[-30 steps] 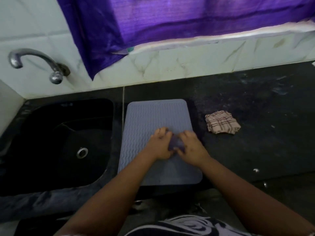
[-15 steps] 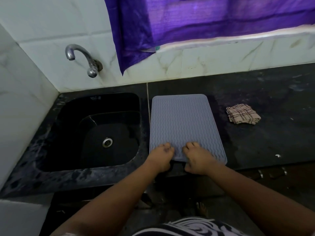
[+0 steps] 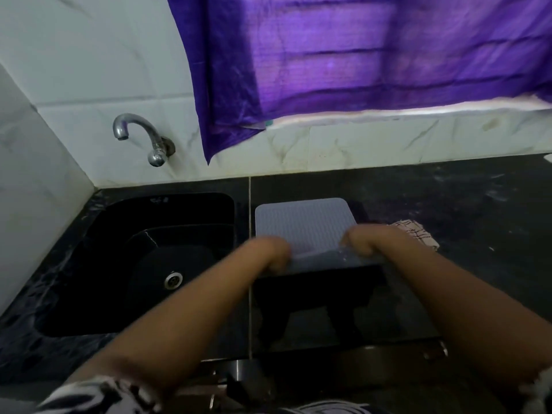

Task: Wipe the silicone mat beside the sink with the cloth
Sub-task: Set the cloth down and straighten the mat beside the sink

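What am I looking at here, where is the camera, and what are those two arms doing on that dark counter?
There is no machine here. The camera sits on a person's head and looks forward and down, so the two arms reaching in from the bottom are that person's own. The left hand and right hand each grip the near edge of a grey ribbed mat, one hand toward each near corner. That edge looks lifted off the counter, though the picture is blurred there. To the left of the mat is a black sink with a metal tap on the tiled wall above it. Just behind the right hand lies a checked cloth, partly hidden and not held. A purple curtain hangs above.
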